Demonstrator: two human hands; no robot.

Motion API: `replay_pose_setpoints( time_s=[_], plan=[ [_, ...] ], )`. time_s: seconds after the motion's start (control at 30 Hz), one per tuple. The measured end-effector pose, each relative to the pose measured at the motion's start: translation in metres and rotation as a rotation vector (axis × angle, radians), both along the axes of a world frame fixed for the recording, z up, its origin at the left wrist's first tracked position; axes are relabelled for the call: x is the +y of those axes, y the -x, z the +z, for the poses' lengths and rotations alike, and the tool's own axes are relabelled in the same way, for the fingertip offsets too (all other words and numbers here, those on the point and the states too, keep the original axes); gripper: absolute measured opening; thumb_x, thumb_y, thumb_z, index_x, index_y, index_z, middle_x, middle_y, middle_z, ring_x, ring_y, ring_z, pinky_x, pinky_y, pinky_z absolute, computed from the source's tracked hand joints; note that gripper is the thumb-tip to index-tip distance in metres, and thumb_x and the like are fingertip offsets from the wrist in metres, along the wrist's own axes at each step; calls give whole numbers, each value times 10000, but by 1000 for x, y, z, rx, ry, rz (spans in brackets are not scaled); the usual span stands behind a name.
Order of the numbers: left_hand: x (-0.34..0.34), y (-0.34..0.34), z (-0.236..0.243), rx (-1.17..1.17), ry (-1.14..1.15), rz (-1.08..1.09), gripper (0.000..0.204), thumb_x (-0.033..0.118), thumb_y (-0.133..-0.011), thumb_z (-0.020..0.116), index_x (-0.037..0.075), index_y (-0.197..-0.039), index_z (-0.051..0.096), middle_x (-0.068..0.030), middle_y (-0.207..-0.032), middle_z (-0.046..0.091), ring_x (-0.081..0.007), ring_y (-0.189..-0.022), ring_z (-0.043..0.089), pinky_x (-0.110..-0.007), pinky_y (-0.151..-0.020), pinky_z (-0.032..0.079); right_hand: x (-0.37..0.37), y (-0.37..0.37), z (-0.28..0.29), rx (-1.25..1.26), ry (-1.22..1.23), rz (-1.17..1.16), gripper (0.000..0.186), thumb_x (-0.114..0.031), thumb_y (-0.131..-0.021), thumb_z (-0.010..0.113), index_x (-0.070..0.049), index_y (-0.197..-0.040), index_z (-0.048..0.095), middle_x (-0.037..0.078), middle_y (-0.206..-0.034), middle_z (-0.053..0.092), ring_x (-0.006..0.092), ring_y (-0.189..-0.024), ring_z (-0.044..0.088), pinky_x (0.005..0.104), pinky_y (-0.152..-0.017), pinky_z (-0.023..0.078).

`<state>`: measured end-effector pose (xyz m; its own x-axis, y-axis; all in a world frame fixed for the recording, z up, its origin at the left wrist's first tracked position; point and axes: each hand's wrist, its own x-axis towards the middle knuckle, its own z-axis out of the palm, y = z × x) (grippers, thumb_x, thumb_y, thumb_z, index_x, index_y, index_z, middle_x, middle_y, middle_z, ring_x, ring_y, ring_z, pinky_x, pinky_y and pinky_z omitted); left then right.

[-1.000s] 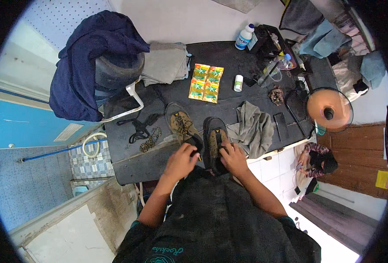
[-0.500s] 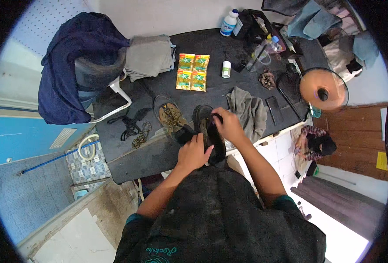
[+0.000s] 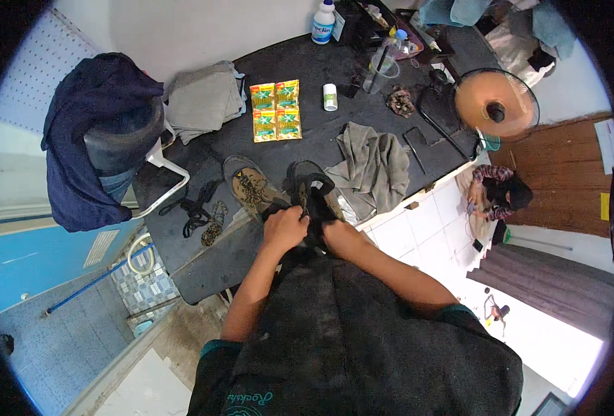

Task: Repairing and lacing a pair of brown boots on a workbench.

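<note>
Two dark and tan shoes stand side by side on the black table, toes pointing away from me. The left shoe (image 3: 248, 187) is brown with a speckled lace area. Both hands are at the heel end of the right shoe (image 3: 308, 173). My left hand (image 3: 285, 230) is closed on its left edge, between the two shoes. My right hand (image 3: 340, 237) grips the opposite side near the heel, its fingertips partly hidden by the dark collar. Loose black laces (image 3: 195, 213) and a speckled lace bundle (image 3: 214, 225) lie left of the shoes.
A crumpled grey cloth (image 3: 373, 166) lies right of the shoes. Yellow sachets (image 3: 276, 111), a small white bottle (image 3: 330, 97) and folded grey cloths (image 3: 206, 100) sit farther back. A fan (image 3: 495, 111) stands at right. Another person (image 3: 501, 191) crouches on the floor.
Both hands have drawn back toward the heel of the right shoe, which now stands beside the other. My right hand has left its front opening. The view has shifted.
</note>
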<state>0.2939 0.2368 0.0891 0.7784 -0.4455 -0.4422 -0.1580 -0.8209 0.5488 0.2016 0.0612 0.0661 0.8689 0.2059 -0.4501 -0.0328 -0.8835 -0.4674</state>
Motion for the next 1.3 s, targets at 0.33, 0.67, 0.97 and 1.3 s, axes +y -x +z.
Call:
replay_pose_setpoints(
  time_s=[0.33, 0.67, 0.97, 1.3],
  plan=[
    [11, -5, -7, 206, 131, -8, 271, 315, -1003, 599, 51, -941, 596, -97, -828, 743, -276, -847, 758, -455, -763, 521, 9, -13, -7, -53, 34, -155, 296, -252, -864, 713, 34, -939, 702, 279, -836, 709, 469, -811, 719, 539, -752, 595],
    [5, -6, 5, 126, -79, -140, 336, 323, -1005, 567, 110, -1249, 657, -191, -1077, 739, -425, -1038, 694, -545, -882, 548, 9, -5, -6, -288, 88, -191, 206, -206, -847, 684, -17, -924, 655, 208, -826, 708, 415, -722, 715, 513, -651, 593],
    [3, 2, 4, -34, -51, -155, 325, 315, -984, 592, 99, -1213, 672, -207, -1028, 736, -447, -959, 699, -571, -840, 551, 7, -13, 11, -450, 142, -208, 188, -181, -906, 663, -47, -996, 566, 161, -895, 656, 366, -724, 716, 475, -601, 599],
    [0, 0, 2, -64, -18, -141, 356, 335, -957, 602, 75, -1182, 693, -218, -1008, 736, -436, -942, 708, -559, -835, 561, -2, -14, 18, -287, 247, 100, 454, -234, -846, 681, -109, -1267, 566, 190, -1038, 669, 393, -817, 731, 519, -661, 602]
  ],
)
